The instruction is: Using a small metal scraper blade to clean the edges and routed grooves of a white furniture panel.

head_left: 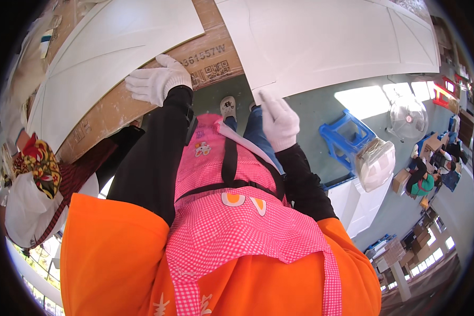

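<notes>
My left hand point(159, 81), in a white knit glove, lies flat with fingers stretched out. It rests on the brown cardboard point(192, 57) beside the edge of a large white sheet point(126, 34). My right hand point(280, 122), gloved the same way, is at the near left corner of a second large white sheet point(321, 45). Its fingers are pressed together on that corner; the thumb is hidden. This second sheet sticks out past the cardboard over the floor. Several thin lines or creases run across both sheets.
Right of me stand a blue plastic stool point(347, 138), a plastic-wrapped bundle point(375, 164) and a round fan point(408, 117). A red stool point(445, 95) is farther off. Another person in a patterned head covering point(39, 163) is close on my left. More people sit among boxes at far right.
</notes>
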Tool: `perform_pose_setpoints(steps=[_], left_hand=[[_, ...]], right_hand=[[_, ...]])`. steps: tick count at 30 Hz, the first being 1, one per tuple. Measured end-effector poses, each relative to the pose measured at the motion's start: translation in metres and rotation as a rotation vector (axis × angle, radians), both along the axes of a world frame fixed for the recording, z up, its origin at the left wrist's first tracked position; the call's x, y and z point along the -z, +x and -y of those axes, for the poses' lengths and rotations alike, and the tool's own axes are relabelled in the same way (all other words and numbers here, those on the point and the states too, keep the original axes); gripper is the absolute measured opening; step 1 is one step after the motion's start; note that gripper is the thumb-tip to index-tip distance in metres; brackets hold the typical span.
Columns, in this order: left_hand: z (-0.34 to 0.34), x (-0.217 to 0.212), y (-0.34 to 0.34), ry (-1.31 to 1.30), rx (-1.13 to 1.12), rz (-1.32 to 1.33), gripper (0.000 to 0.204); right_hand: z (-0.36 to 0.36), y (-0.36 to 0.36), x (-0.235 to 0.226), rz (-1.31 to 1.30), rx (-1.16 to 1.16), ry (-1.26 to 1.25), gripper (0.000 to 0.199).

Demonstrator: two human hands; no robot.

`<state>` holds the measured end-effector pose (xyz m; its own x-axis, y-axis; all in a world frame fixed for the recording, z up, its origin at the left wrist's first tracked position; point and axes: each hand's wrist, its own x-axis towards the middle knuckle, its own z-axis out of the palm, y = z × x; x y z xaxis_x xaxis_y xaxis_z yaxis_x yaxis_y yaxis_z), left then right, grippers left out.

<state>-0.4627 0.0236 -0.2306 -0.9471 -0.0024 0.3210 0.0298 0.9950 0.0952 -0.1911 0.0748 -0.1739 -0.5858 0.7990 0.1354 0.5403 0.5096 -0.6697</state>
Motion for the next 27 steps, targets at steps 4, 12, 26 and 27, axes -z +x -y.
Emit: perform_pose_setpoints(steps=[4, 12, 26, 27], left_hand=[[0.001, -0.003, 0.002, -0.011, 0.004, 0.020, 0.091], [0.001, 0.001, 0.000, 0.004, -0.004, 0.036, 0.091], [-0.002, 0.001, 0.000, 0.042, -0.026, 0.080, 0.090], [-0.001, 0.001, 0.000, 0.045, -0.019, 0.088, 0.090]], right_hand=[[0.002, -0.004, 0.001, -0.029, -0.037, -0.062, 0.034], [-0.004, -0.003, -0.007, 0.049, 0.002, -0.056, 0.031], [-0.011, 0.001, -0.011, 0.089, -0.014, -0.050, 0.032], [-0.006, 0.002, -0.013, 0.107, -0.058, -0.017, 0.032]])
